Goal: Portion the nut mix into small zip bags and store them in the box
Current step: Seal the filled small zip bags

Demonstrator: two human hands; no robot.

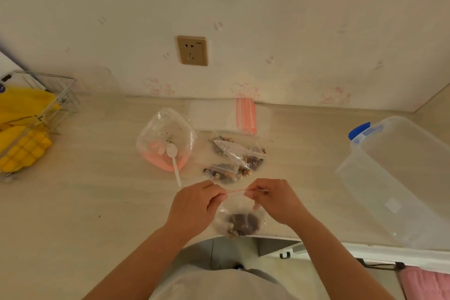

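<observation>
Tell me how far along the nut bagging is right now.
Done: several filled bags lie on the counter beside the nearly empty big bag with the spoon in it. In hand: the left hand and right hand pinch the red zip strip of another filled bag. Left: none seem stored; the box looks empty.

filled bags (235, 158) between bowl (165, 143) and box (399, 178).

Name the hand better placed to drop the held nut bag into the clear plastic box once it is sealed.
Right. The right hand pinches the small clear zip bag of nuts on the side nearer the clear plastic box with the blue latch; the left hand would probably have to cross over.
</observation>
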